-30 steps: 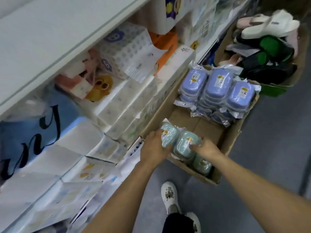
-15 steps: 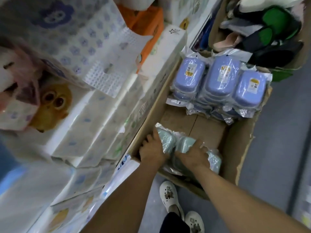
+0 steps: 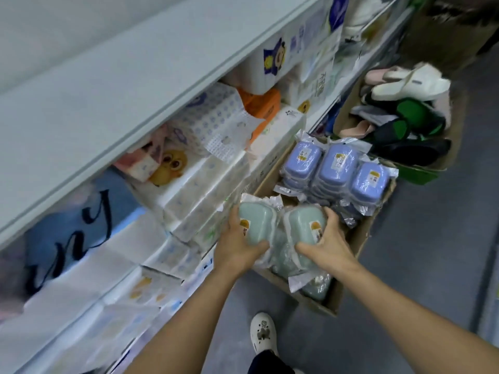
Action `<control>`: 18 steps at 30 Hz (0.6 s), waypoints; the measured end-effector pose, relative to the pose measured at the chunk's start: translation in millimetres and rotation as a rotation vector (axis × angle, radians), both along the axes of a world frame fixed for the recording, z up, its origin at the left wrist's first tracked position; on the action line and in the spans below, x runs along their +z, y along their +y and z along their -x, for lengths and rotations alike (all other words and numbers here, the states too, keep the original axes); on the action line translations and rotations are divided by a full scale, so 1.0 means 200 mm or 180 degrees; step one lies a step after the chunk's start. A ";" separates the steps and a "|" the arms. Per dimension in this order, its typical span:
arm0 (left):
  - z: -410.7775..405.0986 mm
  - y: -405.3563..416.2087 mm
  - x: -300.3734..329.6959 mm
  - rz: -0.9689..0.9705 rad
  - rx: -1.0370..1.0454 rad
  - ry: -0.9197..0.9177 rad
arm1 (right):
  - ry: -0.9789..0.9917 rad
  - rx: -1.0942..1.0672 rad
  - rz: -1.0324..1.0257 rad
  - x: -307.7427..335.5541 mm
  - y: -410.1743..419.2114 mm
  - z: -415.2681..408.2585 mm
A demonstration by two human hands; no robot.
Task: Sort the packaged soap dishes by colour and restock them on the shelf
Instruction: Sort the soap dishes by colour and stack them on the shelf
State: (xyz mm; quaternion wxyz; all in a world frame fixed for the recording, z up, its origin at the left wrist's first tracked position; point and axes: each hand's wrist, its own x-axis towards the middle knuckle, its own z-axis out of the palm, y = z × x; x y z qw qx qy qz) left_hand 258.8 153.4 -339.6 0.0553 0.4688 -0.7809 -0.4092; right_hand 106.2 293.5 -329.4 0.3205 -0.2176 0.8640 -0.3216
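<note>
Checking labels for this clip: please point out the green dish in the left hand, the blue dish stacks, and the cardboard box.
Green dish (image 3: 255,225), head view, on its lid above the left thumb.
Blue dish stacks (image 3: 339,164), head view, on the middle stack's top lid.
Cardboard box (image 3: 359,240), head view, on its right wall.

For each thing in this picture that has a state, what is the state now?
Left hand: grips a green soap dish pack.
Right hand: grips another green pack.
Cardboard box: open, on the floor.
Blue soap dishes: wrapped, stacked in the box.
Slipper box: open, piled full.
</note>
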 end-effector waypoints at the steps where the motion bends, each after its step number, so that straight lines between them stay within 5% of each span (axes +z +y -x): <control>1: -0.04 0.03 0.06 0.0011 0.0126 0.0111 | 0.0065 0.0105 0.0080 0.06 0.02 -0.02; 10: -0.54 0.29 0.72 0.0652 0.0852 0.1014 | 0.0218 0.1114 0.1042 0.60 0.05 -0.25; 18: -1.09 0.33 1.21 0.1319 0.1597 0.1161 | 0.0308 0.1966 0.1820 1.11 -0.21 -0.70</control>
